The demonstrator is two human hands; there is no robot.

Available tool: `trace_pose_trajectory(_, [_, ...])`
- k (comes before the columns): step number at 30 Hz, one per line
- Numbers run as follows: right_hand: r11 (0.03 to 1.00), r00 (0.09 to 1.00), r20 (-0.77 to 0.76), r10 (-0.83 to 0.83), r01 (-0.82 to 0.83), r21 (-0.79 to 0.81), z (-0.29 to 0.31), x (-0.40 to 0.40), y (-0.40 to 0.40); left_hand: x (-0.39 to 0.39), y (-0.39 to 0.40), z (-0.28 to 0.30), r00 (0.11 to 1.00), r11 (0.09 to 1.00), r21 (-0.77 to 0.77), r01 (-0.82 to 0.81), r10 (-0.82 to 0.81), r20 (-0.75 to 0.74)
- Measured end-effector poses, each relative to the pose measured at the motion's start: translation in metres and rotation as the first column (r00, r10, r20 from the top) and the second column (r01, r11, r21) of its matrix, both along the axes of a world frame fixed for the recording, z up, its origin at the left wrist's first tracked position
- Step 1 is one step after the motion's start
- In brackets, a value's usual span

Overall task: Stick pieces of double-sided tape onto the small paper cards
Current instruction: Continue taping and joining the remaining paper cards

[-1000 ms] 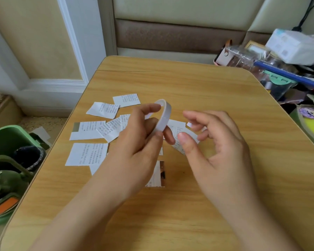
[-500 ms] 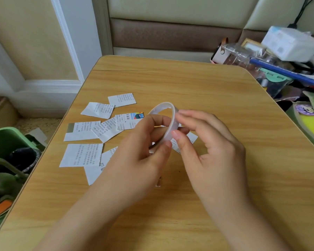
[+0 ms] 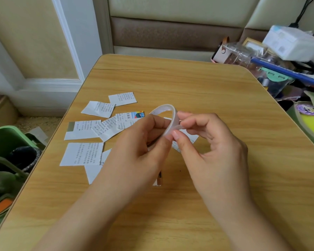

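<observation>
Both hands are up over the middle of the wooden table (image 3: pixel 198 84), and between them sits the tape roll (image 3: pixel 168 115): a thin, pale, almost translucent ring with a wide hollow centre, tilted so its open face looks up and to the left. The left hand (image 3: pixel 140 151) grips it from the near-left side, fingers curled through and around the band. The right hand (image 3: pixel 212 149) pinches the roll's right edge, thumb tip and forefinger pressed together on the rim; whether a loose tape end is caught between them is hard to tell, the strip being so clear.

Below and to the left lie the paper cards (image 3: pixel 91 129), small white slips printed with fine dark text, scattered flat and partly overlapping, one showing a coloured patch. A few are half hidden beneath the hands.
</observation>
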State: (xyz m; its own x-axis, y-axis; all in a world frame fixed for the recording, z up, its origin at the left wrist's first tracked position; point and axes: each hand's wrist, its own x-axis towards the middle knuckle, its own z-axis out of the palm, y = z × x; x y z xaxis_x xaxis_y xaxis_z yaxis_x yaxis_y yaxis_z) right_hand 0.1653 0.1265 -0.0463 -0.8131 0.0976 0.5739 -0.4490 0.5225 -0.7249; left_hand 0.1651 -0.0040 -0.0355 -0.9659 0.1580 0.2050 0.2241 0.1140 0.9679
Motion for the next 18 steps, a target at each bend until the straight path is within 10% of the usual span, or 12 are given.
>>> trace_pose_trajectory(18, [0.990,0.998,-0.056,0.038,-0.030,0.138,0.0009,-0.0040,0.0037,0.0023,-0.0011,0.0032,0.995,0.984,-0.149,-0.099,0.098,-0.014])
